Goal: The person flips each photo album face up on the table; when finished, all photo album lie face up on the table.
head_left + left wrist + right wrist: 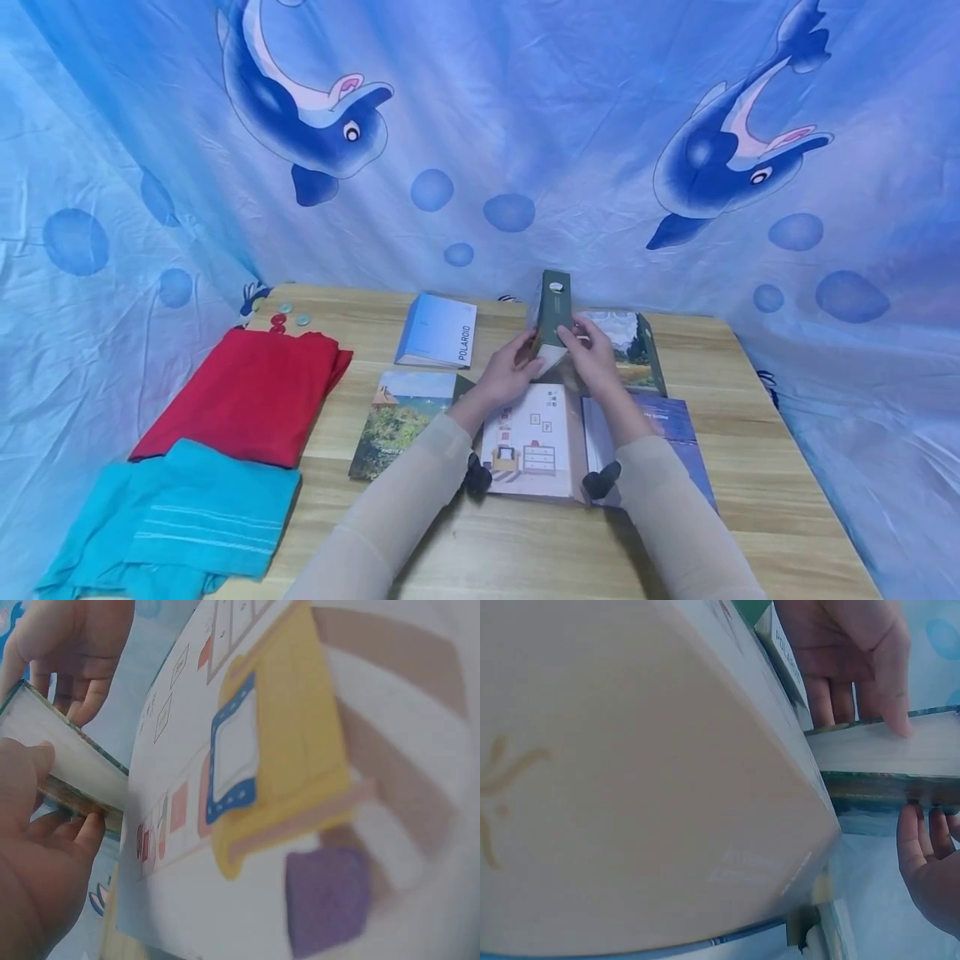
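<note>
Above the table, both hands hold a green-spined photo album [556, 312] on end, its spine facing up toward the head view. My left hand [513, 367] grips one side; in the left wrist view its thumb lies on the white page edges [64, 731] and its fingers curl against the cover. On the opposite side, my right hand [596, 358] holds the album with its thumb at the spine and fingertips on the cover. Below the hands, between the forearms, is a white album [555, 425] with line drawings of furniture and a beige spine.
A blue Polaroid album [438, 329] and a landscape-covered album [408, 408] lie left. At right are another landscape album [633, 354] and a purple-blue one [678, 433]. Folded red cloth [247, 392], turquoise cloth [187, 517] and several small discs [285, 308] occupy the table's left.
</note>
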`<state>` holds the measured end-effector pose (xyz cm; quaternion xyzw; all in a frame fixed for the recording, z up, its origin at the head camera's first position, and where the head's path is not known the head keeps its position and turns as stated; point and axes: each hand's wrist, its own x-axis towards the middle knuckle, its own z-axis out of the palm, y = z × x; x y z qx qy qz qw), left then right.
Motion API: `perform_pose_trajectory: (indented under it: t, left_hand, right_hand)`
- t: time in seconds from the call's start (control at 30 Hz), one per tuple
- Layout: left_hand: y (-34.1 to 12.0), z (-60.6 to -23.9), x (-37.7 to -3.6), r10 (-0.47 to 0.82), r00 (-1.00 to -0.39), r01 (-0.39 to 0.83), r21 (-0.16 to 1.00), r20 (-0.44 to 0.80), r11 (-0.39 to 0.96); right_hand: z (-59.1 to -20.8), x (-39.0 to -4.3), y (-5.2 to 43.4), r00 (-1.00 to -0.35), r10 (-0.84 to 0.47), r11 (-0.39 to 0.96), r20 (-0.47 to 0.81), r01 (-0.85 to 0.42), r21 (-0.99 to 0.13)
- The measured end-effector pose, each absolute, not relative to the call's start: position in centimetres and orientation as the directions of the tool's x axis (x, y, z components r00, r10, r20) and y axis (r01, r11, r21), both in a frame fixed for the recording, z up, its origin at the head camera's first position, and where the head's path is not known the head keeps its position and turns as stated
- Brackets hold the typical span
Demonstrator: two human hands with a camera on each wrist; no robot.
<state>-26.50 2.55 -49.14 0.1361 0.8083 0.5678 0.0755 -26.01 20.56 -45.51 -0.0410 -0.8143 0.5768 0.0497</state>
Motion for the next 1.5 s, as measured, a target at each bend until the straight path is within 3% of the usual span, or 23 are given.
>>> perform_pose_trajectory:
  t: [0.13, 0.3, 0.57, 0.77, 1.2, 1.5]
  left_hand:
    - [2.3, -48.9, -26.6, 0.326, -0.944, 0.136, 0.959, 0.049, 0.251]
    - [1.6, -48.3, -27.0, 0.373, -0.917, 0.226, 0.954, 0.140, 0.198]
    - [0.2, -47.0, -27.5, 0.397, -0.886, 0.362, 0.893, 0.241, 0.266]
    - [-1.3, -46.7, -27.9, 0.390, -0.881, 0.396, 0.868, 0.268, 0.299]
    - [-3.6, -47.3, -28.1, 0.333, -0.904, 0.366, 0.887, 0.267, 0.283]
    - [-4.4, -48.3, -27.9, 0.337, -0.937, 0.210, 0.923, 0.096, 0.321]
  right_hand:
    - [-45.7, -26.1, 20.2, -0.992, 0.093, 0.372, 0.082, -0.042, -0.927]
    - [-45.7, -26.3, 19.8, -0.995, 0.015, 0.359, 0.094, -0.082, -0.930]
    - [-45.4, -26.1, 19.4, -0.989, -0.128, 0.363, 0.078, -0.120, -0.924]
    - [-45.9, -26.2, 19.1, -0.965, -0.261, 0.362, 0.001, -0.099, -0.927]
    - [-47.9, -26.7, 19.8, -0.946, -0.271, 0.574, -0.176, -0.012, -0.819]
    - [-48.2, -26.5, 20.3, -0.960, -0.212, 0.575, -0.184, 0.030, -0.818]
